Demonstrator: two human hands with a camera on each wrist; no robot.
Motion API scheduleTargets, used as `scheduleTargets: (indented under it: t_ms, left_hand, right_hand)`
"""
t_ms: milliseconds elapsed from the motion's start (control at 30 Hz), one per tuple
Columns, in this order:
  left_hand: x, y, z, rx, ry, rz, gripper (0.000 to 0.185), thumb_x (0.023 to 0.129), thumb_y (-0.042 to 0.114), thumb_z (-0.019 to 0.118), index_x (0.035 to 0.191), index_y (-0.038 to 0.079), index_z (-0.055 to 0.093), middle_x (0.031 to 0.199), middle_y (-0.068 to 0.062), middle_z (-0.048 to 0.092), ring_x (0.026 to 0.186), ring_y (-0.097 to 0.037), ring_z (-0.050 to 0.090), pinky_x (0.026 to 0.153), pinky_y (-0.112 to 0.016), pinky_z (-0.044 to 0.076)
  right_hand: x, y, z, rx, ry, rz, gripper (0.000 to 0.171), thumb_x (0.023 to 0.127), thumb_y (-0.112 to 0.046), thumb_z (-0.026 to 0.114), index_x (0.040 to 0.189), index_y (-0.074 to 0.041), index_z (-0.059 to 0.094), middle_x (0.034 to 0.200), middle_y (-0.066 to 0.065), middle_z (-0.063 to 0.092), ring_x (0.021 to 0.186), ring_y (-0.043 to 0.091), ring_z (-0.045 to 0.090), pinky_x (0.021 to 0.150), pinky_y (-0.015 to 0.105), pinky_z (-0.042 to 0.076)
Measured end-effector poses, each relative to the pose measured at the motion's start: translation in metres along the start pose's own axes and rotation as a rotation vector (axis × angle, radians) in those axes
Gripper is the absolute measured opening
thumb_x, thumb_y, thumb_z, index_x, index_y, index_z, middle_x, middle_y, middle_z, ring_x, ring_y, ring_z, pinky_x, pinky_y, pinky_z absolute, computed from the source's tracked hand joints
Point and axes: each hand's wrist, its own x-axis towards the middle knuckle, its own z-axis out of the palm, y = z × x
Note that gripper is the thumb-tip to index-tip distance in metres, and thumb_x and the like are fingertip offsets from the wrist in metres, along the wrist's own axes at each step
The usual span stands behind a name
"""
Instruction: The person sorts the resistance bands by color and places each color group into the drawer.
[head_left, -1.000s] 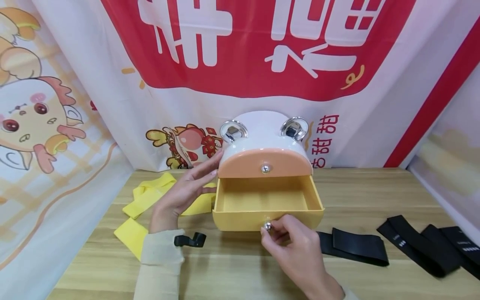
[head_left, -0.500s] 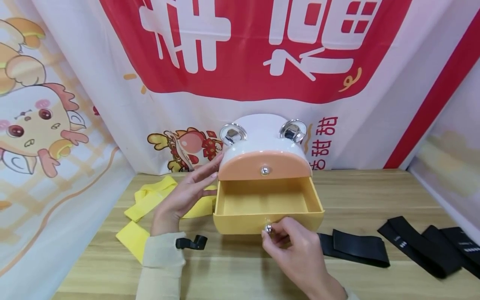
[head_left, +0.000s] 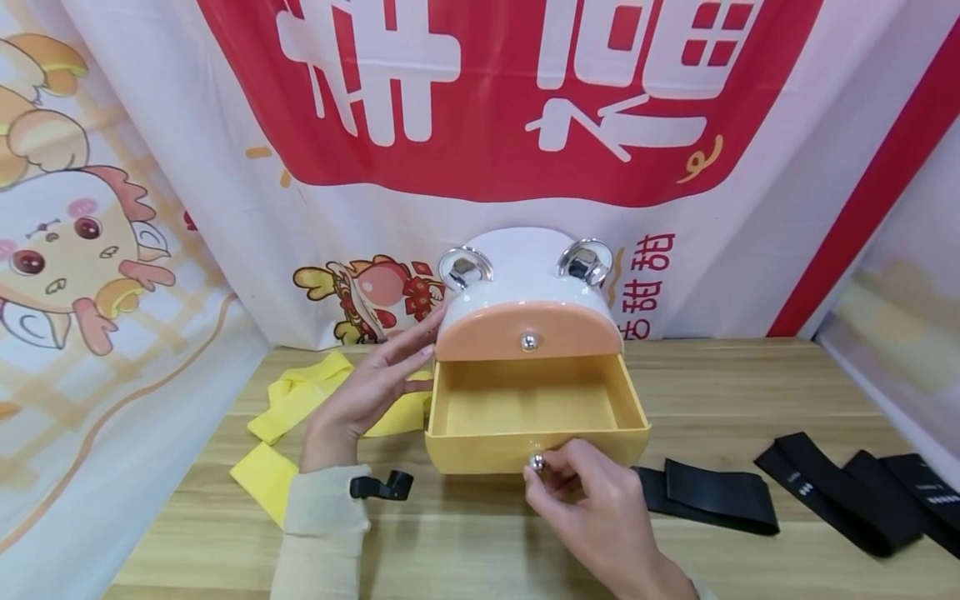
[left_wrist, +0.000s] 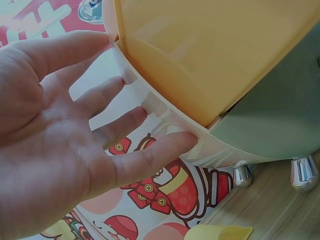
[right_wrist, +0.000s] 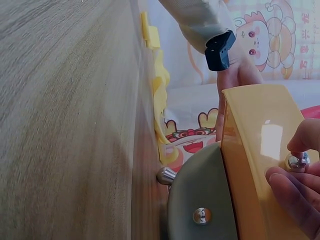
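A small white cabinet [head_left: 525,279] with two chrome ears stands at the back of the wooden table [head_left: 480,533]. Its orange top drawer [head_left: 528,331] is closed. The yellow lower drawer [head_left: 534,417] is pulled out and looks empty. My right hand [head_left: 592,500] pinches the drawer's silver knob [head_left: 536,462], also seen as the knob [right_wrist: 297,161] in the right wrist view. My left hand [head_left: 375,383] rests with straight fingers [left_wrist: 150,155] against the cabinet's left side [left_wrist: 165,115].
Yellow bands [head_left: 300,408] lie on the table left of the cabinet, behind my left hand. Black bands [head_left: 712,492] and more black bands [head_left: 870,492] lie to the right. A printed cloth backdrop [head_left: 480,125] closes off the back and sides.
The yellow drawer has slid out slightly further toward me, with my right hand still on the knob. My left hand stays put on the cabinet's side.
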Motion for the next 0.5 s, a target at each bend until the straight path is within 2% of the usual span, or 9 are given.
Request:
scheduleTargets:
  t_ms: [200,500]
  left_hand:
    - [0.0,0.0,0.001,0.008,0.006,0.014,0.051,0.101,0.026,0.052,0.147,0.042,0.038,0.155,0.013,0.032,0.141,-0.022,0.036,0.098,-0.049,0.049]
    - [-0.002,0.0,0.002,0.015,0.013,0.0,0.05,0.1,0.028,0.052,0.146,0.043,0.038,0.155,0.012,0.033,0.14,-0.023,0.038,0.099,-0.049,0.049]
  right_hand:
    - [0.0,0.002,-0.004,0.008,-0.019,0.034,0.021,0.078,-0.019,0.081,0.084,-0.018,0.061,0.077,-0.013,0.063,0.062,-0.001,0.059,0.056,0.011,0.051]
    - [-0.006,0.01,-0.021,-0.007,-0.065,0.146,0.022,0.079,-0.037,0.08,0.083,-0.024,0.063,0.076,-0.017,0.065,0.061,-0.004,0.059,0.054,0.016,0.053]
